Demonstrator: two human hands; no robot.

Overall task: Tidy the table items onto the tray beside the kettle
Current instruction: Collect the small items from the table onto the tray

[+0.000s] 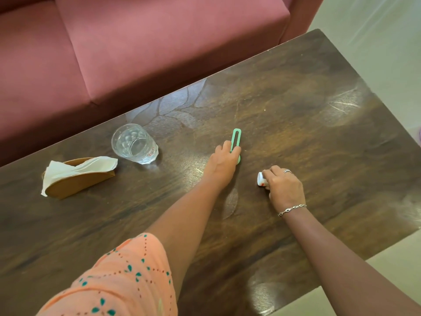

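Observation:
On the dark wooden table (296, 110), my left hand (224, 159) closes around a light green plastic utensil (236, 139) whose looped handle sticks out beyond the fingers. My right hand (283, 185), wearing a ring and a bracelet, grips a small white container with a red label (261, 179) that rests on the tabletop. A clear empty glass (134, 145) stands to the left. Further left is a brown napkin holder (75, 182) with white paper napkins (77, 168) in it. No tray or kettle is in view.
A pink sofa (136, 42) runs along the table's far edge. Pale floor (376, 30) shows at the right and beyond the table's near right corner.

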